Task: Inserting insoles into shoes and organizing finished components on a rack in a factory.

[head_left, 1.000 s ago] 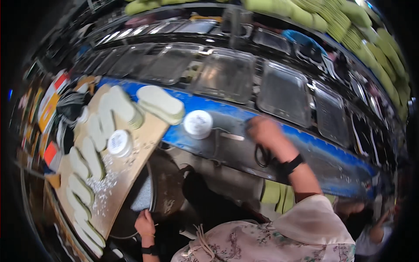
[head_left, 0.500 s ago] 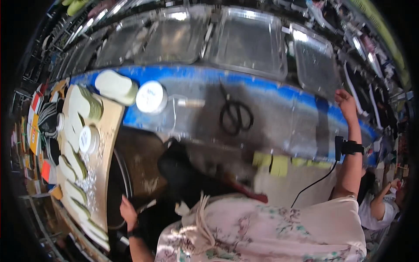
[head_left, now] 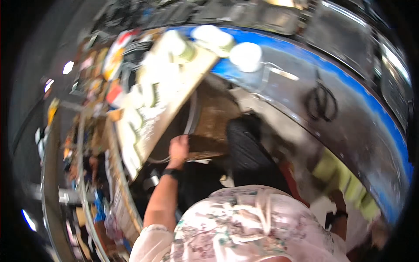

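My left hand (head_left: 179,147), with a dark band at the wrist, hangs beside the wooden board, right by a curved grey tube (head_left: 192,114) and a brown cardboard surface. Its fingers are smeared by motion, so I cannot tell whether it touches the tube. My right hand (head_left: 336,197) is low on the right, dark and blurred, near yellow-green pieces (head_left: 347,179) at the metal table's near edge. Black-handled scissors (head_left: 322,102) lie on the metal table (head_left: 288,94). Pale insoles, some in stacks (head_left: 180,47), sit on the board (head_left: 192,74).
A white round tub (head_left: 245,56) and another insole stack (head_left: 213,38) stand at the table's blue far edge. Metal trays (head_left: 336,37) line the back. Railings (head_left: 83,161) and cluttered goods are on the left. A dark-clad leg (head_left: 246,139) stretches under the table.
The view has swung left, shifting the table and board rightward in the picture. My right hand has come down from the table's far side to low beside my body.
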`<state>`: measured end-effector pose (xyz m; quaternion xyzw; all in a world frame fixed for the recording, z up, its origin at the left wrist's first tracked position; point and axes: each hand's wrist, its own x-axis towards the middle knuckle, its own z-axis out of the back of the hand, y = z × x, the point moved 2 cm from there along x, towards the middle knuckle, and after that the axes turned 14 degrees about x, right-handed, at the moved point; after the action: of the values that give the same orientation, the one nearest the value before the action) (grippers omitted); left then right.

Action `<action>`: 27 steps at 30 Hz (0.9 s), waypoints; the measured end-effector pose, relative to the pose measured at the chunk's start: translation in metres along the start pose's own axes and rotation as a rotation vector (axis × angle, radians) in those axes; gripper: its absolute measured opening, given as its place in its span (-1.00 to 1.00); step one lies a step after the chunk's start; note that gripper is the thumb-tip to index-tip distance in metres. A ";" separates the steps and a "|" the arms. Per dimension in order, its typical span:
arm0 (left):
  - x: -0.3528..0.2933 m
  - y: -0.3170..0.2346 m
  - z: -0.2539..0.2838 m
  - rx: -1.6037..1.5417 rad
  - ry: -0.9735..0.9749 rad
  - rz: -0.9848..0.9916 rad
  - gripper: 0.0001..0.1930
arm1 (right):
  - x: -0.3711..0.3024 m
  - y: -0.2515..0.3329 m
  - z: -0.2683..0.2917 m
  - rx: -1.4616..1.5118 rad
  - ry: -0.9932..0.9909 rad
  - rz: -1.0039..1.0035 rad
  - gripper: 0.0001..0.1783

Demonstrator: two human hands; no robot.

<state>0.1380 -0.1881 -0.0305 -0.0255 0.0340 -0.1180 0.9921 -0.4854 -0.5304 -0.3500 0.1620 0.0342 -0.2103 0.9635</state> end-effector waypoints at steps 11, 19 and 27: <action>-0.044 -0.060 0.014 0.304 -0.117 -0.404 -0.63 | 0.057 -0.067 -0.073 0.212 0.592 -0.200 -0.73; -0.039 -0.051 0.018 0.273 -0.016 -0.402 -0.67 | 0.073 0.080 -0.028 0.799 0.916 -0.080 -0.76; -0.025 -0.044 0.054 0.116 -0.058 -0.441 -0.74 | 0.161 0.153 0.049 1.572 0.410 -0.069 -0.77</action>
<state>0.1075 -0.2228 0.0277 0.0215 -0.0078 -0.3329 0.9427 -0.2755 -0.4785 -0.2794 0.8255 0.0572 -0.1686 0.5356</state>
